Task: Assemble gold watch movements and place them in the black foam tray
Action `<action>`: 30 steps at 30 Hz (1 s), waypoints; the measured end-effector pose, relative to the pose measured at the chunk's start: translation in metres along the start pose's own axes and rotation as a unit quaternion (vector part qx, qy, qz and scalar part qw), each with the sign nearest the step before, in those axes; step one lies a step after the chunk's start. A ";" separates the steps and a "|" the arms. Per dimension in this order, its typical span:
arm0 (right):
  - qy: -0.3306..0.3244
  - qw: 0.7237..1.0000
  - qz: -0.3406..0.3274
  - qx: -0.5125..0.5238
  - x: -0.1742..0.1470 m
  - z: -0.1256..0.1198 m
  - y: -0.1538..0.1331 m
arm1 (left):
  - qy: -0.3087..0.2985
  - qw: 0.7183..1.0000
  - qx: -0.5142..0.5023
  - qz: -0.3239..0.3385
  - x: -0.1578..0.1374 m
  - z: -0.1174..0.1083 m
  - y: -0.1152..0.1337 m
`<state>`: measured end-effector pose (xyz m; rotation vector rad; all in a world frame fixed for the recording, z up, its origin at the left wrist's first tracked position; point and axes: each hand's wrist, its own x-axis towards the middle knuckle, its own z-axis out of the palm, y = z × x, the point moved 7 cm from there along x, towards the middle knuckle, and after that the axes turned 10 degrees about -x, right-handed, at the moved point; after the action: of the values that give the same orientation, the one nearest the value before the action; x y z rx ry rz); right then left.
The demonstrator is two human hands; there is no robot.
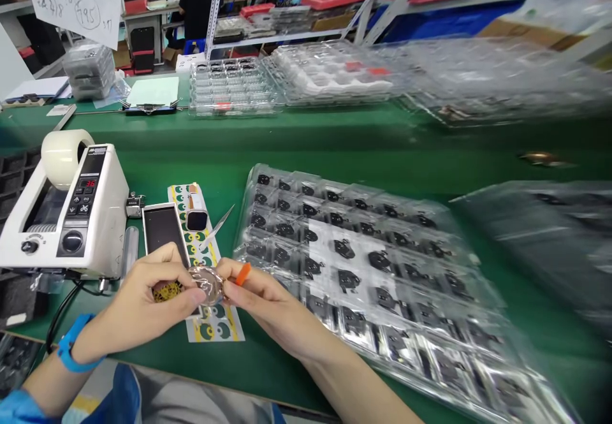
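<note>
Between my two hands is a small round shiny part, its face reflective and brownish; I cannot tell its exact kind. My left hand pinches its left side between thumb and fingers. At the right edge, my right hand grips it with thumb and forefinger. An orange tab sticks up at the right fingers. Beneath the hands lies a sticker sheet with green and yellow cut shapes. A black-lined white box stands behind my left hand, with yellow bits showing near its front end.
A tape dispenser stands at the left. Tweezers and a square-faced watch lie on the sheet. Clear trays of black parts cover the right side. A ledge behind carries stacked trays and a clipboard.
</note>
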<state>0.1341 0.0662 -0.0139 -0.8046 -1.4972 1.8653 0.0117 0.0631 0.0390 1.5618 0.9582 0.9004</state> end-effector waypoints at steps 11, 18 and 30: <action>0.015 1.000 0.007 -0.009 -0.001 -0.002 0.001 | 0.004 1.000 0.010 -0.027 0.001 0.002 -0.003; 0.016 1.000 0.013 0.001 0.000 -0.003 0.004 | 0.020 0.999 0.030 -0.019 -0.001 0.001 -0.004; 0.054 0.998 -0.008 -0.042 0.001 -0.007 -0.001 | 0.113 0.976 0.187 0.013 -0.002 -0.003 0.000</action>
<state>0.1394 0.0713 -0.0142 -0.9159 -1.5184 1.7277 0.0079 0.0628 0.0395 1.8156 1.3307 0.9703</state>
